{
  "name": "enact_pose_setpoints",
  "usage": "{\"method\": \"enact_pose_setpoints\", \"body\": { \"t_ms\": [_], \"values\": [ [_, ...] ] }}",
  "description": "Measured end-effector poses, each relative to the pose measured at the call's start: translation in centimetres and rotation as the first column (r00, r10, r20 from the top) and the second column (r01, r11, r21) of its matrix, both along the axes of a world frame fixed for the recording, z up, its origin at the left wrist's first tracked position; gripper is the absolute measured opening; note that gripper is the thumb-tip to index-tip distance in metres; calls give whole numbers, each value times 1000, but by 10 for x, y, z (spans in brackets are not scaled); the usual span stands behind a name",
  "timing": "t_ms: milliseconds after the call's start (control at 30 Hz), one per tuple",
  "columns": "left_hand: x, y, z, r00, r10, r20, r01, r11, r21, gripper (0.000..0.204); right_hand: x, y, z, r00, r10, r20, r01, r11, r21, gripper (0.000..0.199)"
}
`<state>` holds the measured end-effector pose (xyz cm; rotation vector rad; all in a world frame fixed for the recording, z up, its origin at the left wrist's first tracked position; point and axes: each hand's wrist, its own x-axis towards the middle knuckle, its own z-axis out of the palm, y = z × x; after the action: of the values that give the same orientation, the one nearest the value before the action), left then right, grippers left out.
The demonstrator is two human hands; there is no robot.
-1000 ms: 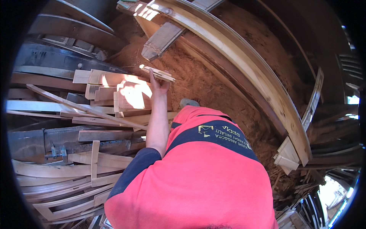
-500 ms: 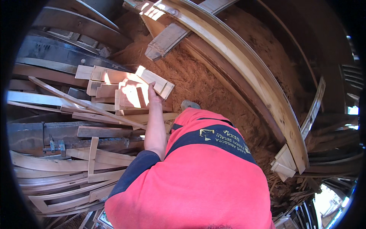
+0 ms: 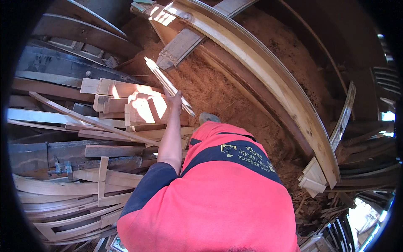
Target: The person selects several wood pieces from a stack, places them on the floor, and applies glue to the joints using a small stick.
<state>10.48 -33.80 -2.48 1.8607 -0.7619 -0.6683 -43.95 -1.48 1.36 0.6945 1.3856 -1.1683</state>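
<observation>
Pale wood is filling the left hand (image 3: 174, 100) in the head view: its fingers are closing around a long wooden piece (image 3: 160, 78), pinching it near its lower end, while the right hand is lying out of sight, so I cannot tell its state. Since most of the length is reaching beyond the hand, a loosening grip could be letting that far end tip. The edge facing the camera is showing layered lines, and I cannot tell whether one piece or several are being held; loose layers could be sliding apart. Just past the far end, a grey board (image 3: 178, 47) is jutting out, and a careless swing could be knocking against it. Right of the hand, a shoe (image 3: 208, 117) is resting near the lower end, so a slip could be dropping wood onto it. Left of the hand, stacked blocks (image 3: 133, 110) are sitting unevenly under glaring sunlight, which could be hiding their edges; a bump could be toppling them. Beside the forearm, a slender slat (image 3: 96, 120) is slanting across, possibly catching the arm.
</observation>
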Motion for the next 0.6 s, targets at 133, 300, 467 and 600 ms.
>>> {"method": "enact_pose_setpoints", "body": {
  "t_ms": [133, 300, 467, 600],
  "values": [
    [-8, 6, -9, 956, 162, -244, -166, 986, 3, 92, 4, -2, 1, 1000, 10, 8, -10, 1000, -6, 50],
    [-38, 4, 56, 957, 68, -284, -72, 997, -6, 91, 3, 8, 3, 999, -40, -10, 40, 999, -9, 50],
    [-3, 18, 5, 994, 109, -8, -109, 993, -43, 94, 8, -8, 3, 999, 36, 25, -36, 999, 0, 50],
    [-23, 16, 15, 960, 112, -255, -129, 990, -51, 96, 4, -1, 1, 1000, 5, 11, -5, 1000, -5, 50]
  ]
}}
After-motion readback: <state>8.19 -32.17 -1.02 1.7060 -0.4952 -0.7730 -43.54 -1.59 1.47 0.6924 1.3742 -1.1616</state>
